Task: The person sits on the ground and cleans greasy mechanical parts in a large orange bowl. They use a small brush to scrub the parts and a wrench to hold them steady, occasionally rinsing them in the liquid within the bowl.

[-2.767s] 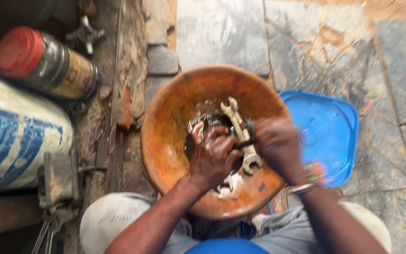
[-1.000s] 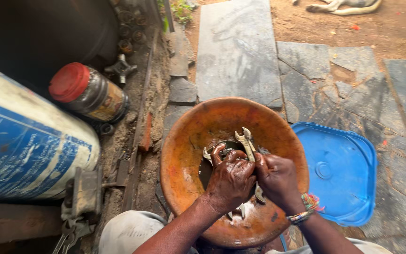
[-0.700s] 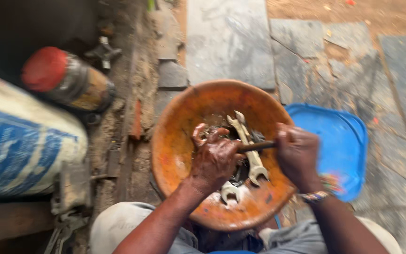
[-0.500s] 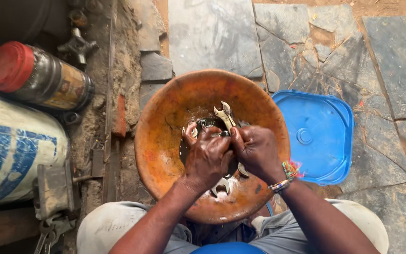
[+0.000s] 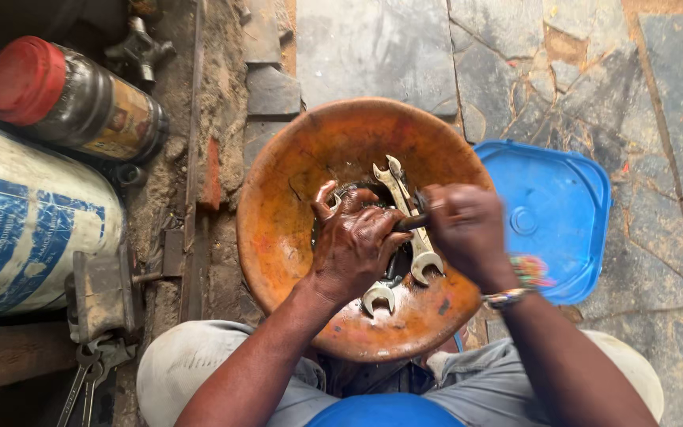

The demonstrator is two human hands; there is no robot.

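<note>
A blue-and-white drum (image 5: 29, 229) lies on its side at the left, filling that edge of the stone-paved ground (image 5: 373, 47), with a dark jar with a red cap (image 5: 73, 99) lying beside it. At centre a wide orange bowl (image 5: 294, 198) sits just ahead of the seated person's knees, close enough for both hands to work over it and catch whatever drips; its bottom is dark and wet-looking. A blue plastic lid (image 5: 551, 217) lies flat against the bowl's right rim.

The left hand (image 5: 353, 245), slick with dark grime, is curled down over something in the bowl's middle, fingers pressed together around it; what it covers cannot be made out. The right hand (image 5: 464, 225), blurred, wearing a beaded bracelet (image 5: 519, 281), is closed on a short dark rod (image 5: 409, 223) that points across toward the left hand, apparently held sideways so its tip reaches the piece being steadied.

Open-ended spanners (image 5: 405, 217) lie in the bowl beneath the hands, one jaw (image 5: 379, 296) poking out below the left wrist. A small vice (image 5: 100, 292) stands at lower left.
</note>
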